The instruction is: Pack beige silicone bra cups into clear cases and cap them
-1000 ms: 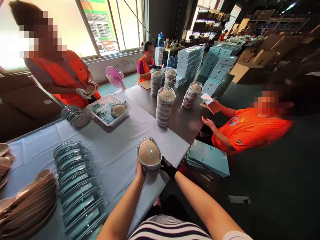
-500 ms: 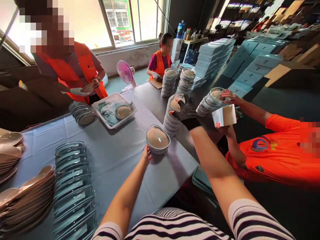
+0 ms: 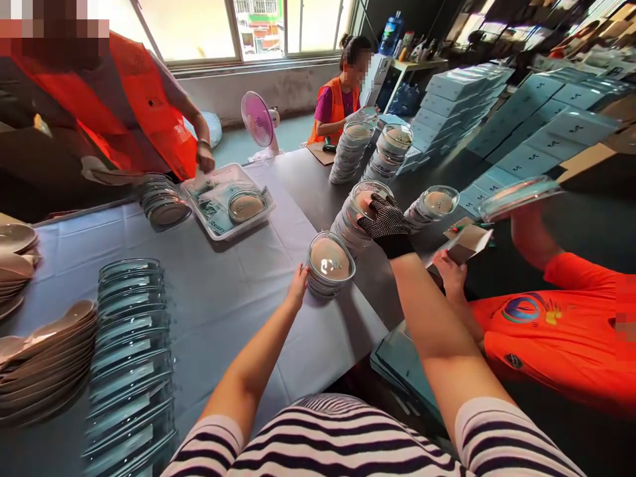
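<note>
Indoors, the white-clothed counter point(image 3: 228, 291) stretches between clear oval lids point(image 3: 132, 361), left, and a short clear-and-beige container stack point(image 3: 329, 265) near its right edge. The bare left hand point(image 3: 298, 286) touches it, finger grip unclear; the black-gloved right hand point(image 3: 390, 222), fingers spread, tops a taller stack point(image 3: 346, 228).

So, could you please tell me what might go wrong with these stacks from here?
The tall stack of rounded, clear-lidded beige packages might slide or topple if the right hand in a black dotted glove, which is at its top, pushes sideways. If it tips forward, it could knock the shorter stack of similar clear-lidded beige packages just in front; the bare left hand is only at that stack's left side, so it may not steady it.
</note>
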